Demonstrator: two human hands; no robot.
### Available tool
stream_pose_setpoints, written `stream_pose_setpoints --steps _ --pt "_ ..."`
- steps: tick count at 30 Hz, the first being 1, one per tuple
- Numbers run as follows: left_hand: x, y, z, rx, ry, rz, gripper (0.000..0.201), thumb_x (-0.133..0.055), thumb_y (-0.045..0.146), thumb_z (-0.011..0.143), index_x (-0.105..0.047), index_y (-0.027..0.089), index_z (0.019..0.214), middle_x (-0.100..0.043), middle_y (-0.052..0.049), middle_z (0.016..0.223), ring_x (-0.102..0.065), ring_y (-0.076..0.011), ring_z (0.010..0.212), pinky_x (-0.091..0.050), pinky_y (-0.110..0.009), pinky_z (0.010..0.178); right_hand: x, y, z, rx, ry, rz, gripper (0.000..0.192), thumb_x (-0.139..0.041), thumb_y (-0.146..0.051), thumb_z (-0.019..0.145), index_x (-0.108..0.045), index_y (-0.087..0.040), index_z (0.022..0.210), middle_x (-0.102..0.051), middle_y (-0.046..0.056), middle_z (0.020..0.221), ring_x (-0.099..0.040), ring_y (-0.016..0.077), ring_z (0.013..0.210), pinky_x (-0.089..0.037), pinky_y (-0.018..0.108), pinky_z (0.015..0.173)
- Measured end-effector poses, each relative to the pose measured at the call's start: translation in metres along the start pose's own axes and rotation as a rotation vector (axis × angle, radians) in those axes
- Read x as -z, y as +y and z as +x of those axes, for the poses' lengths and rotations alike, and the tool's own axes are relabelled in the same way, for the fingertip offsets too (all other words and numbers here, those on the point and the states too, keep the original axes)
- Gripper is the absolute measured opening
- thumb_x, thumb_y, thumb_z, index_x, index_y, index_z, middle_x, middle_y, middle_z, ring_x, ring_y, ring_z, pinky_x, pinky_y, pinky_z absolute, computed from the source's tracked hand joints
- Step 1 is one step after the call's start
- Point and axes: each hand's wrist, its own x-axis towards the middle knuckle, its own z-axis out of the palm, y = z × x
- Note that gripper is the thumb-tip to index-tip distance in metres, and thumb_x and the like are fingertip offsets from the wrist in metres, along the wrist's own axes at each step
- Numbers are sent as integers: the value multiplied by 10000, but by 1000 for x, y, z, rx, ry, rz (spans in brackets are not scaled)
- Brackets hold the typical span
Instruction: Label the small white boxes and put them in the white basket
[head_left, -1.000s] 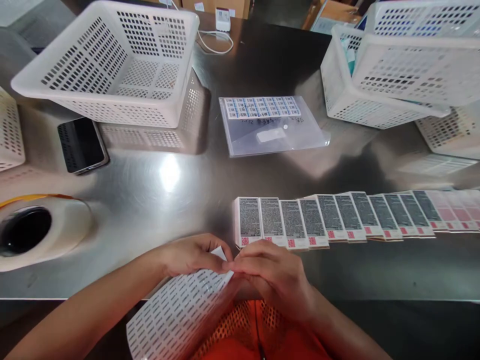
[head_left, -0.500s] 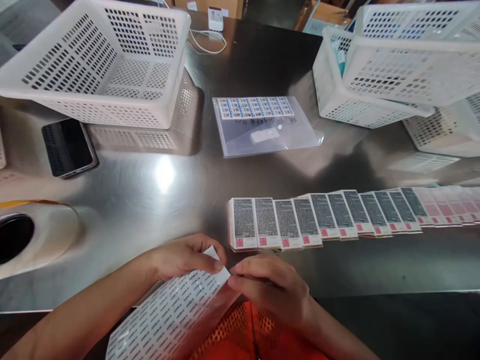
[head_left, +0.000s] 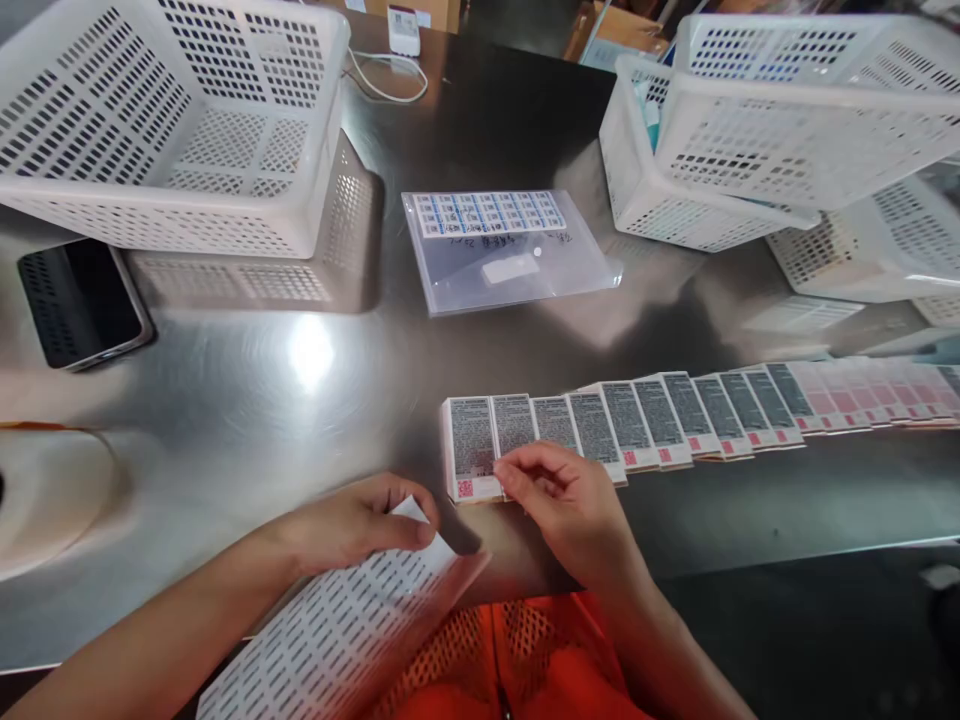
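Note:
My left hand [head_left: 367, 522] grips the upper corner of a white label sheet [head_left: 334, 625] printed with rows of small dark strips, its thumb lying on top. The sheet slopes down toward my lap. Over the near end of a row of small cartons [head_left: 471, 440], my right hand [head_left: 574, 505] pinches thumb and index finger together. Its fingertips are at the lower part of the first two cartons. Whatever is between them, if anything, is too small to make out. The cartons have dark text panels and red square codes, and overlap in a line running right.
A white perforated basket [head_left: 292, 215] stands at the back left, beside a phone [head_left: 86, 305]. More baskets [head_left: 675, 215] are stacked at the back right. A clear plastic sleeve [head_left: 517, 285] with a code-sticker sheet [head_left: 491, 212] lies mid-table. A tape roll [head_left: 67, 500] sits at the left edge.
My right hand has left the sheet's corner and moved up and right onto the first cartons. My left hand still holds the sheet. The view has shifted slightly right.

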Motion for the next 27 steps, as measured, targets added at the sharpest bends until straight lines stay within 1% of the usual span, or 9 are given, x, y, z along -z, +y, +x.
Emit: stream_pose_setpoints --steps 4,6,8,11,16,19,24,27 --pt "2 -2 2 -7 -33 32 269 -777 394 678 -677 160 765 -566 26 673 -411 -109 600 -299 -242 562 -9 -2 1 -23 -17 -209 226 -635 -360 862 -695 -198 715 -656 -7 623 -567 127 572 -409 230 518" --pt "3 -3 2 -10 -49 38 289 -783 409 676 -677 160 777 -554 26 674 -406 -106 601 -297 -237 559 -11 -3 1 -8 -22 -314 232 -619 -349 875 -686 -205 706 -660 -10 625 -566 130 582 -392 234 526" --pt "4 -4 2 6 -56 32 297 -775 423 689 -677 159 786 -543 26 673 -405 -106 601 -297 -236 557 -11 -4 2 11 -18 -372 234 -615 -337 878 -678 -207 693 -669 -9 634 -576 134 595 -383 237 535" --pt "4 -6 1 26 -79 34 309 -761 445 709 -676 158 788 -533 26 664 -400 -104 587 -293 -238 547 -11 -5 5 16 -9 -396 234 -617 -322 871 -671 -209 673 -679 -10 638 -587 139 602 -382 238 542" --pt "5 -8 2 17 -94 23 321 -774 463 704 -688 172 810 -559 20 696 -440 -115 615 -325 -238 563 -12 -6 8 16 3 -435 228 -609 -312 870 -674 -214 674 -682 -4 636 -593 148 600 -380 243 541" --pt "6 -9 2 28 -78 20 336 -781 481 689 -696 178 807 -568 16 703 -451 -123 628 -338 -241 572 -15 -6 8 32 18 -477 218 -611 -298 865 -667 -211 673 -673 0 631 -587 150 594 -378 249 546" --pt "7 -9 3 19 -69 53 328 -772 474 705 -704 174 819 -557 18 698 -422 -112 617 -312 -236 562 -20 -2 5 54 60 -514 208 -620 -288 862 -630 -203 672 -638 -1 627 -565 149 594 -376 263 569" --pt "7 -10 2 26 -51 68 321 -773 461 700 -700 169 811 -541 15 684 -419 -118 615 -310 -240 555 -23 0 3 98 82 -546 199 -623 -266 861 -588 -204 676 -604 -7 647 -548 146 607 -367 268 584"
